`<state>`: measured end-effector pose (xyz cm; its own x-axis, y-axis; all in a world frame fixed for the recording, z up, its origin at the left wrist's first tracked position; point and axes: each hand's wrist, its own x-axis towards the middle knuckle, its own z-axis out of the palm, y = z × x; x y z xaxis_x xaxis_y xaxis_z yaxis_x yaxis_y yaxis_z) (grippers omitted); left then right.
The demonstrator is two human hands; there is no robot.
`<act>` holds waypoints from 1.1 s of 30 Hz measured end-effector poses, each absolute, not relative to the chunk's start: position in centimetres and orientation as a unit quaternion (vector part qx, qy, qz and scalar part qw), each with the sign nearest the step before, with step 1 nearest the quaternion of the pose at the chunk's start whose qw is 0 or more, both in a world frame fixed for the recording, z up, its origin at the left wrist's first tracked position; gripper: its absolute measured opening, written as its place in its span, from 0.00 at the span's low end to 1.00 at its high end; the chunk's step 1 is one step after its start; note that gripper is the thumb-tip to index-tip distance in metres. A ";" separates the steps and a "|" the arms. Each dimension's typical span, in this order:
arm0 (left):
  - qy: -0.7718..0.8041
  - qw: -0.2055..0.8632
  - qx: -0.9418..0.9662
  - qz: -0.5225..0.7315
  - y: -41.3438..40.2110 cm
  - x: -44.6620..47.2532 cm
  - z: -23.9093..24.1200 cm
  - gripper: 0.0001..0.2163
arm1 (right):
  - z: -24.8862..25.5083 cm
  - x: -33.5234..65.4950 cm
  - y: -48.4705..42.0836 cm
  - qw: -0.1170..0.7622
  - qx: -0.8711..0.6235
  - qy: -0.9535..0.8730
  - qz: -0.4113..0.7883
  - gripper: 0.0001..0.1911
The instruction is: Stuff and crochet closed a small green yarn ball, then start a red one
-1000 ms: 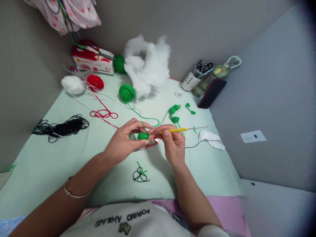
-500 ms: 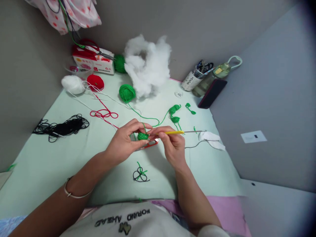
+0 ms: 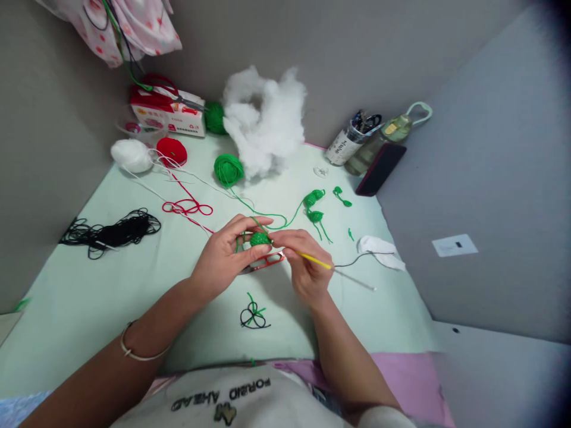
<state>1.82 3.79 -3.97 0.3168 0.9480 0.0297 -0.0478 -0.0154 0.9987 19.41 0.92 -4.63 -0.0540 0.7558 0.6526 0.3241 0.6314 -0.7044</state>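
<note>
My left hand point(image 3: 225, 249) pinches a small green crochet piece point(image 3: 260, 239) between thumb and fingers, with green yarn running over the forefinger. In my right hand point(image 3: 307, 261) is a crochet hook with a yellow grip point(image 3: 314, 260); its metal shaft points down and to the right. The hook's working tip is at the green piece, hidden by my fingers. Beneath the hands lie red-handled scissors point(image 3: 270, 260), partly covered. A green yarn ball point(image 3: 229, 170) sits farther back, its strand trailing across the table.
White stuffing point(image 3: 267, 119) is heaped at the back. Finished green crochet parts point(image 3: 314, 205) lie to the right. Black yarn point(image 3: 120, 230), a red yarn ball point(image 3: 172, 152) and a white yarn ball point(image 3: 132, 156) are on the left. A phone point(image 3: 381, 169) leans against a bottle point(image 3: 370, 148).
The hook in my right hand has swung from nearly level to slanting down to the right. My right hand has turned and dropped slightly; my left keeps its grip on the green piece.
</note>
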 end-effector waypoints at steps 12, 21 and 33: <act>0.387 0.641 0.503 0.431 3.2 1.8 -3.6 0.14 | -5.2 19.1 0.2 0.500 -0.380 -0.776 -0.048 0.19; 0.365 0.688 0.446 0.441 3.7 1.6 -3.7 0.27 | -3.3 19.8 0.3 0.555 -0.404 -0.705 0.178 0.15; 0.315 0.804 0.312 0.395 3.5 2.0 -3.8 0.24 | -5.1 19.2 -0.4 0.461 -0.407 -0.781 -0.112 0.23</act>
